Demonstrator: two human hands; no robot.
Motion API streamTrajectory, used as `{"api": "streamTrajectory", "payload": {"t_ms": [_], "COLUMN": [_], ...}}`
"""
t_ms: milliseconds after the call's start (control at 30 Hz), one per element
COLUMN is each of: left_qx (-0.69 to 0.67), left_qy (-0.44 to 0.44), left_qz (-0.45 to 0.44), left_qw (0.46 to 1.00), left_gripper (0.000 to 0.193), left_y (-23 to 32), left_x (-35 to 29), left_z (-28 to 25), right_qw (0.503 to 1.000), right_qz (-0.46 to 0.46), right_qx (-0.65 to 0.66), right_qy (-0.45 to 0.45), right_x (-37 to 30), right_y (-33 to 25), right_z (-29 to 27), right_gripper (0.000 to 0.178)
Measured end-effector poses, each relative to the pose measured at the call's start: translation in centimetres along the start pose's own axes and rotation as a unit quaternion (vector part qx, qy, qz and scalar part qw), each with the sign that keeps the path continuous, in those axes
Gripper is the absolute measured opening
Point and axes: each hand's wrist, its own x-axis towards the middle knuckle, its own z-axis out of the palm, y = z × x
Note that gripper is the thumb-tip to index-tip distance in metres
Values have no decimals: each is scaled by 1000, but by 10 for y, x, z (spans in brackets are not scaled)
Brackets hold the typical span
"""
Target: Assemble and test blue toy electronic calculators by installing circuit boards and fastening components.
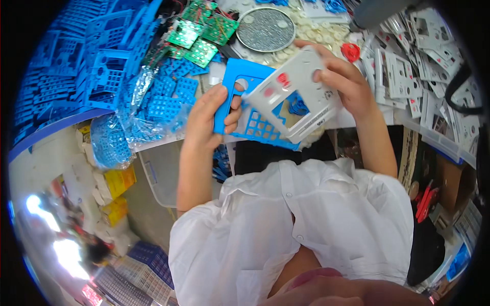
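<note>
My left hand [205,111] is closed on the left edge of a blue plastic casing panel [250,69] with a rectangular window and a grid of square holes in its lower part. In my right hand [348,80] is a white plastic faceplate [306,69], gripped by its upper right side. The faceplate has a rectangular cut-out, round holes and red markings. It is tilted and overlaps the right part of the blue panel, hiding some of it. Whether the two pieces touch cannot be made out. Both are held up over the table's near edge.
Blue panels [107,76] pile up at the left, beside bagged blue grid pieces [171,94]. Green circuit boards [201,52], a round speckled dish [266,30] and small cream parts [319,30] lie at the back. A bin of white faceplates [403,76] stands right, near a red cap-like piece [350,51].
</note>
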Motion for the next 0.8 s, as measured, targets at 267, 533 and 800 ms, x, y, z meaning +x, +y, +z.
{"api": "streamTrajectory", "payload": {"t_ms": [267, 533, 800], "left_qx": [-102, -87, -96], "left_qy": [-41, 48, 34], "left_qz": [35, 108, 157], "left_qw": [993, 989, 982], "left_gripper": [71, 46, 48], "left_y": [0, -62, -67], "left_x": [35, 9, 12], "left_z": [-2, 41, 48], "right_qw": [968, 943, 965], "right_qz": [142, 154, 161], "right_qx": [204, 290, 165], "right_qy": [13, 52, 125], "right_x": [9, 0, 2], "right_y": [5, 25, 25], "right_z": [7, 8, 33], "right_gripper": [23, 23, 21]}}
